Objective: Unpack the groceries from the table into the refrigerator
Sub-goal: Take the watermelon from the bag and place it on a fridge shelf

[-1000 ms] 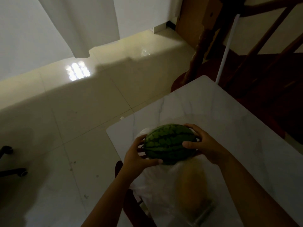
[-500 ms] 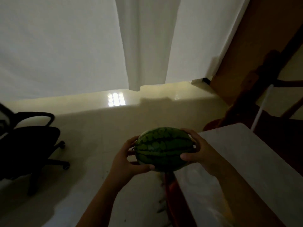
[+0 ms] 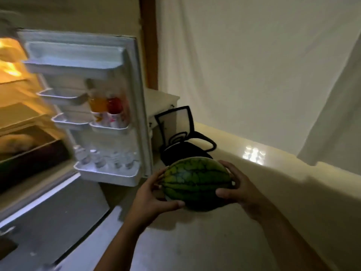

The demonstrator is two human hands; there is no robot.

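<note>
Watermelon, small, striped and oval, is carried in mid-air between both hands, its long axis lying roughly level and crosswise to the person, one end in each palm. The left hand cups the left end with its fingers spread over the rind and the thumb curled under the near side; the right hand cups the right end the same way, fingers over the top and thumb wrapped on the near face. The refrigerator stands up and to the left of the melon, well apart from it, so the left hand is the nearer of the two to the opening, and the melon would probably have to travel left and forward, left end leading. Its door is swung wide open, just left of the melon. On the door, the top rack looks bare, a middle rack holds an orange drink bottle and a red one, and the bottom rack holds a row of clear water bottles. Inside the lit cabinet the upper shelves are too bright and blurred to read; the lower drawer holds something pale that I cannot identify. A black office chair sits on the floor beyond the melon, to the right of the door.
</note>
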